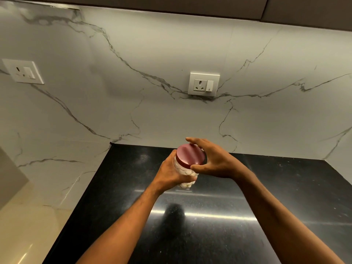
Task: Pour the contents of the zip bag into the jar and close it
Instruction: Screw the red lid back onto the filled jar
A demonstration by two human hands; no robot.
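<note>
While held above the far part of the black polished countertop (247, 216), clear plastic jar (187, 173) tilted, top leaning toward the camera, pale lumpy contents visible through its wall. Gripped around the body by the left hand (170, 173), fingers wrapped from the left side and hiding most of the clear wall. Topped by a dark red lid (189, 155), seated on the mouth; clasped at its rim by the right hand (213, 160), thumb on the near edge, fingers curled over the far edge. Cannot tell whether the lid is fully screwed down. Cannot tell whether the base touches the counter or hangs just over it. Behind, a white marble-patterned backsplash (133, 63) with grey veins, bearing a white socket with switch (203, 84) above the jar, and a second socket plate (23, 71) well apart at the left. To the left of the counter, pale glossy floor (24, 231). Across the near counter, bright streaks of reflected light.
</note>
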